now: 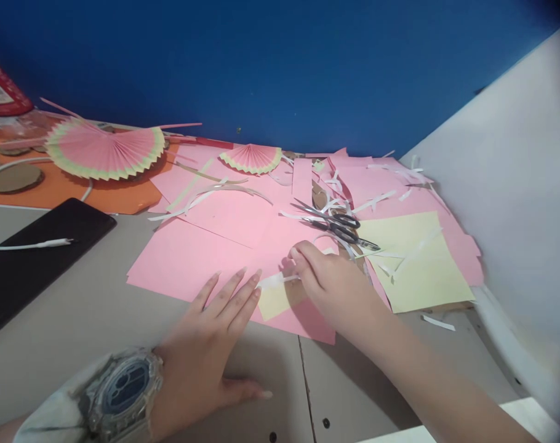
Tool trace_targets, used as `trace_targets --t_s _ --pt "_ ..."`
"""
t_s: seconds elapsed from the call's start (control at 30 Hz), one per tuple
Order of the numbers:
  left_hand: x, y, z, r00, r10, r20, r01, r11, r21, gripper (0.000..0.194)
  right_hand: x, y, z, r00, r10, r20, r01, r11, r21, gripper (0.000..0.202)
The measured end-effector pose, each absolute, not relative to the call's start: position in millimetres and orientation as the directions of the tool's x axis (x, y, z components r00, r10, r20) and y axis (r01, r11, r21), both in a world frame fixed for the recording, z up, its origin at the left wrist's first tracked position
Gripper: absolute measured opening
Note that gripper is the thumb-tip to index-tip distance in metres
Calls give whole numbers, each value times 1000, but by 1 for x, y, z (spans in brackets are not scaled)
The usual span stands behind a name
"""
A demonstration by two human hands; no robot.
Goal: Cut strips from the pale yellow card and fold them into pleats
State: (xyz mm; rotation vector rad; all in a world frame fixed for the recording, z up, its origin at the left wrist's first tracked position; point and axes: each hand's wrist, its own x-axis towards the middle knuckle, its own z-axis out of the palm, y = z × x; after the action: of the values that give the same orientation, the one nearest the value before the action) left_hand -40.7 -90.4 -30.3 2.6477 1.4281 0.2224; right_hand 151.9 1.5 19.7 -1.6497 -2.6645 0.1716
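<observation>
My left hand [224, 332], a watch on its wrist, lies palm down with fingers stretched out. Its fingertips rest on the pink paper [183, 252] and reach the edge of a small pale yellow paper piece [273, 303]. Along the top of that piece runs a thin white strip [289, 279], which passes behind the fingers of my right hand [326, 280]. The right thumb and forefinger are pinched together over the strip; the exact grip is partly hidden. Just beyond the right hand lie black-handled scissors [342, 231] on the pink sheets.
Two folded pink-and-yellow paper fans [107, 151] lie at the back. A larger yellow sheet [418, 264] and white paper scraps [335, 191] are at right. A black phone [40, 258] with a white cable lies left. Blue and white walls bound the table.
</observation>
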Motion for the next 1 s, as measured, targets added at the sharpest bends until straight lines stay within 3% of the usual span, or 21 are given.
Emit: trace_targets --t_s 0.1,0.3,0.43,0.5,0.6,0.77,1.0 --pt "-39 -92 -30 502 861 74 841 -507 187 100 157 6 29 -393 916 -82 894 360 -268 23" --pt "-40 -92 -30 519 851 84 830 -525 187 98 172 13 38 -292 956 -29 924 274 -265 23" --pt "-38 -93 -29 504 859 89 844 -511 161 91 186 9 42 -278 959 -55 837 214 -504 25" --pt "-39 -93 -29 510 854 101 843 -520 135 83 190 7 41 -306 951 -39 797 233 -557 23" --pt "-46 -94 -27 557 821 125 822 -566 57 77 190 7 37 -375 926 -27 790 305 -532 17" --pt "-61 -99 -23 568 813 125 823 -566 -53 74 186 12 28 -645 763 -43 716 583 -385 10" --pt "-70 -107 -20 559 819 126 829 -549 -108 74 191 8 17 -732 678 -70 663 684 -306 12"
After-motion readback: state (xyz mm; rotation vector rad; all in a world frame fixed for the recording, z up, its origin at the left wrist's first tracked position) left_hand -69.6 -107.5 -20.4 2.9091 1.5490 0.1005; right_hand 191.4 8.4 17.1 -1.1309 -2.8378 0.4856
